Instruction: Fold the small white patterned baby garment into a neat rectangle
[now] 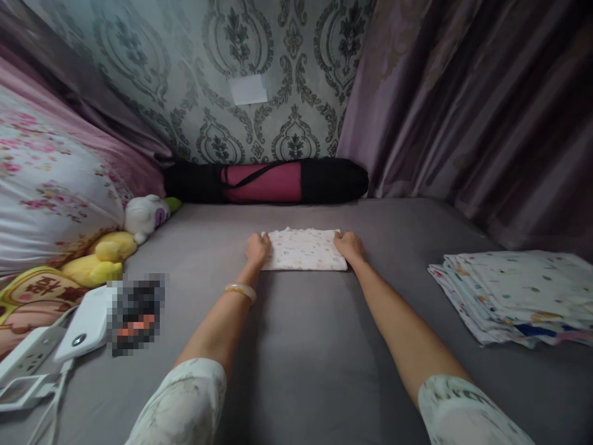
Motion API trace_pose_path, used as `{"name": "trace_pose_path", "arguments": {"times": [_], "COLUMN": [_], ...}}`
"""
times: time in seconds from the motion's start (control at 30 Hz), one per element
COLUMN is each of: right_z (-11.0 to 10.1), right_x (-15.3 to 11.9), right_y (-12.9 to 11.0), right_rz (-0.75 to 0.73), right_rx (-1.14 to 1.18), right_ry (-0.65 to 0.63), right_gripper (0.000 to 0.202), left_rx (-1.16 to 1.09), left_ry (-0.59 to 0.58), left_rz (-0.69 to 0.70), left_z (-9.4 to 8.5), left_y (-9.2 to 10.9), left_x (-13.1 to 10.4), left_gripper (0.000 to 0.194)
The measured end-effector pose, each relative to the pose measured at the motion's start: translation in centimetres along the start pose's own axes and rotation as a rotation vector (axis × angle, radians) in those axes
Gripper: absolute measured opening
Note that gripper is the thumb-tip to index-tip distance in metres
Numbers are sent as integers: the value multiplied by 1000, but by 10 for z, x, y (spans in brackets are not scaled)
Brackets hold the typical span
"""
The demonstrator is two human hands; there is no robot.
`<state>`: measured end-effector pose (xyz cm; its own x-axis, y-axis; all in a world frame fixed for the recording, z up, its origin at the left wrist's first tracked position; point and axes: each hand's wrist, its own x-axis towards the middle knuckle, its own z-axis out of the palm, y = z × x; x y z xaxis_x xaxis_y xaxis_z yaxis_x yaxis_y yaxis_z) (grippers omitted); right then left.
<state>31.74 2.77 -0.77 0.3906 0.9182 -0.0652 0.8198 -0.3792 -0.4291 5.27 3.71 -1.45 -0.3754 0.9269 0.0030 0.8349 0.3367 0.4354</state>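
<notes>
Head view: grey sheet (301, 346); plush toys (143, 216) and power bank (90, 321) left, stack (523, 284) of printed fabric right.
Bag (273, 182): black and pink, long, rounded, against patterned wall (296, 37).
Cloth (306, 250): white, printed, flat folded rectangle, mid-sheet.
Hands: left hand (258, 248) and right hand (351, 247) grasp its opposite ends.

The hands (258, 249) (351, 247) partly hide the folded cloth (303, 250), and pixelation obscures a dark object (139, 309).

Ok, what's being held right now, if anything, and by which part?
The cloth, by its two side edges: left hand at the left, right hand at the right.
</notes>
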Motion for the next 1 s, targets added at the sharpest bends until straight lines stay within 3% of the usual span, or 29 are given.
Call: {"name": "trace_pose_path", "arguments": {"times": [0.13,0.23,0.33,0.43,0.5,0.67,1.0], "right_z": [-8,-10,-1,17,30,48,52], "right_x": [-1,-12,-32,-51,-59,-60,-60], "right_y": [6,-1,-23,-48,-57,-54,-51], "right_rz": [-25,-79,-331,-639,-712,-700,-691], "right_rx": [18,-1,-44,-100,-136,-204,-221], "right_ry": [-42,64,208,113,37,-34,-9], "right_gripper": [46,42,42,46,50,53,53], "left_rx": [-27,32,89,124,155,218,231], "left_ry": [44,180,161,82,39,-19,-45], "left_rz": [46,192,404,566,584,567,529], "left_z": [-6,-7,0,14,24,35,34], "left_y": [-5,-1,13,29,35,31,28], "left_x": [-5,-15,-28,-40,-46,-51,-47], "left_gripper": [41,40,39,43,47,51,54]}}
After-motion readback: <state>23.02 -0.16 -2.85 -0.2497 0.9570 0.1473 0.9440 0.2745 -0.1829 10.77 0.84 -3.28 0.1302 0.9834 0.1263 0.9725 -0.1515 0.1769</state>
